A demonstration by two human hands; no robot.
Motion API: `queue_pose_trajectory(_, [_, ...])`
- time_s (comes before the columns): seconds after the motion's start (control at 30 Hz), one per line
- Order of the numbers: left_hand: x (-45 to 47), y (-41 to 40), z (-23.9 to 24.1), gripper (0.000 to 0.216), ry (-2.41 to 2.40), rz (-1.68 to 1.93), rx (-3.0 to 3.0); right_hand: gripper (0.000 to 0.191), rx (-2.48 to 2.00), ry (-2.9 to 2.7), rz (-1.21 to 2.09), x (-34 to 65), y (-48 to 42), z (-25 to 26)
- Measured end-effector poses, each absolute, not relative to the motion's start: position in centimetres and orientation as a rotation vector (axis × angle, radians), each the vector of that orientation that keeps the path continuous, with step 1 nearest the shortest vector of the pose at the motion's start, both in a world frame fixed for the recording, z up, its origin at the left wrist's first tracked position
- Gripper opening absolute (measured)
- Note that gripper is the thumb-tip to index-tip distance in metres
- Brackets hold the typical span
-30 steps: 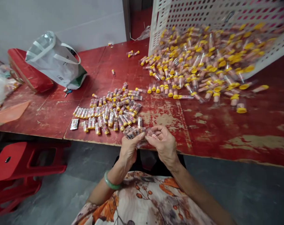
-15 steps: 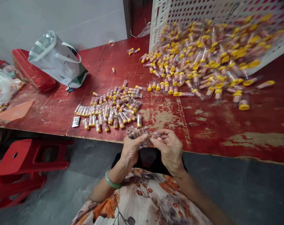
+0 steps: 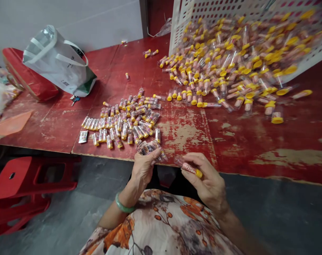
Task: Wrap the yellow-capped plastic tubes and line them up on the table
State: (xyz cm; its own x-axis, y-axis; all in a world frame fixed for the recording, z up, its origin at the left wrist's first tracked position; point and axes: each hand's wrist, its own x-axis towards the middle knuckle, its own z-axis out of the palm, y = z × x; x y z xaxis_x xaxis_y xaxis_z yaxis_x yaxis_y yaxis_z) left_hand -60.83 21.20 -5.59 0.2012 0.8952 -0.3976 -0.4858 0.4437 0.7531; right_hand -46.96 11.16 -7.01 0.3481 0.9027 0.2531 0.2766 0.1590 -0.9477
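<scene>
Over the table's front edge, my left hand [image 3: 144,166] pinches a fanned bunch of small printed clear wrappers [image 3: 148,148] under its thumb. To its right, my right hand [image 3: 205,177] is closed on a clear plastic tube [image 3: 188,166] with a yellow cap and pink-and-white contents; the tube is tilted, cap toward the palm. The two hands are apart. Just beyond them lies a cluster of tubes in printed wrappers [image 3: 125,120], several standing in a rough row. A silver packet [image 3: 83,136] sits at the cluster's left.
A white perforated basket [image 3: 177,30] lies tipped at the back right, yellow-capped tubes [image 3: 230,67] spilling onto the red table [image 3: 238,138]. At the left stand a white bag [image 3: 60,67], a red bag [image 3: 30,78], keys [image 3: 75,99] and an orange sheet [image 3: 12,124]. Red stools [image 3: 20,177] are below.
My right hand has moved away from the left, to the right and toward me, and the yellow-capped tube now shows in its fingers. My left hand has shifted slightly left with the wrappers.
</scene>
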Motion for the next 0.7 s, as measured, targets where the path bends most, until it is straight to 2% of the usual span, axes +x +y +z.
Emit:
queue_pose_trajectory(0.43, [-61.0, 20.1, -5.3, 0.032, 0.926, 0.886, 0.419, 0.038, -1.260, -1.508, -0.146, -48.9, 12.3, -7.4])
queue_pose_trajectory(0.7, [-61.1, 19.8, -5.1, 0.033, 0.876, 0.914, 0.465, 0.040, -1.282, -1.570, -0.248, -49.8, 12.1, -8.5])
